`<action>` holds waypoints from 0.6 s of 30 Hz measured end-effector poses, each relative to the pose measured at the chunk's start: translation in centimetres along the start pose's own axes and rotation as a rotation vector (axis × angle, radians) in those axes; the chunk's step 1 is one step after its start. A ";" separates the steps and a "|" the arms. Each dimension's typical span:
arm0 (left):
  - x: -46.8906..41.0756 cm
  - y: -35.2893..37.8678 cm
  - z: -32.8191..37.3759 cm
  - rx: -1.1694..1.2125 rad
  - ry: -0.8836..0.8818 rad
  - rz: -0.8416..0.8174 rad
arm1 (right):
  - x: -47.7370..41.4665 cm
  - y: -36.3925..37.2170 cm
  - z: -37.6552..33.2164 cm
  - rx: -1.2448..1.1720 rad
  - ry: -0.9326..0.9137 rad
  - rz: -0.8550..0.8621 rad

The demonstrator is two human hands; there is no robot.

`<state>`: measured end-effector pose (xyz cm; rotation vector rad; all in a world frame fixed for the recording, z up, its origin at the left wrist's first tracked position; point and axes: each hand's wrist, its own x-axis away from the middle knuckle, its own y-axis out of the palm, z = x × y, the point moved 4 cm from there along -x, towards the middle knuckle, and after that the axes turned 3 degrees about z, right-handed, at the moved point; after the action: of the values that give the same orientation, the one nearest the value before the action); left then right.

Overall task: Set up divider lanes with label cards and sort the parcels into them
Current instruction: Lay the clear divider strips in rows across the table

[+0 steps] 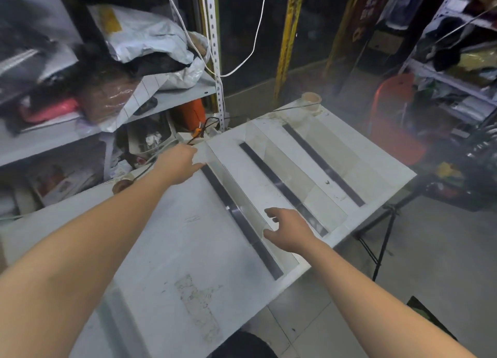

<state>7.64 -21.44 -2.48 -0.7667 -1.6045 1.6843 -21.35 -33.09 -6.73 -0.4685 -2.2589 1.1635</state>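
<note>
Parcels: grey and white bagged parcels [150,40] are lying heaped on the shelf [185,94] at my ten o'clock, off the desk.
Tape roll: one tape roll [122,185] is sitting at the desk's left edge, at nine o'clock from my left grip's wrist.
Desk: the white desk [161,250] is running from my seven o'clock out toward one o'clock, carrying all three dividers.
Left grip: my left grip [180,164] is reaching to eleven o'clock; thumb and fingers are pinching the far end of the left divider's clear panel.
Left divider: the left divider [242,220], a clear upright panel on a black base strip, is standing on the desk and running from eleven o'clock down to five o'clock between my two grips.
Right grip: my right grip [287,231] is hovering at the near end of that same panel, fingers spread and loose, clamping nothing; I cannot tell whether it is touching the panel.
Middle divider: the middle divider [282,188] is standing parallel, at one o'clock from my right grip.
Right divider: the right divider [322,164] is standing parallel again, further toward two o'clock.
Second tape roll: a second tape roll [311,99] is sitting at the desk's far corner, at twelve o'clock from the right divider.
Red chair: a red chair [395,115] is standing on the floor at my two o'clock, beyond the desk.
</note>
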 end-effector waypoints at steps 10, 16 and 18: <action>17.6 -4.3 0.1 -0.027 -0.384 0.117 | 4.9 -1.7 -5.7 0.202 -0.433 0.040; 28.5 -6.9 0.0 0.007 -0.602 0.141 | 8.1 -1.8 -11.7 0.273 -0.676 0.037; 31.6 -7.4 -0.1 -0.011 -0.648 0.169 | 9.2 -1.6 -13.7 0.301 -0.720 0.035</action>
<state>-10.55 4.00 6.04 -0.3771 -2.0135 2.1959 -20.27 -20.44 3.94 0.0533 -2.5724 1.8783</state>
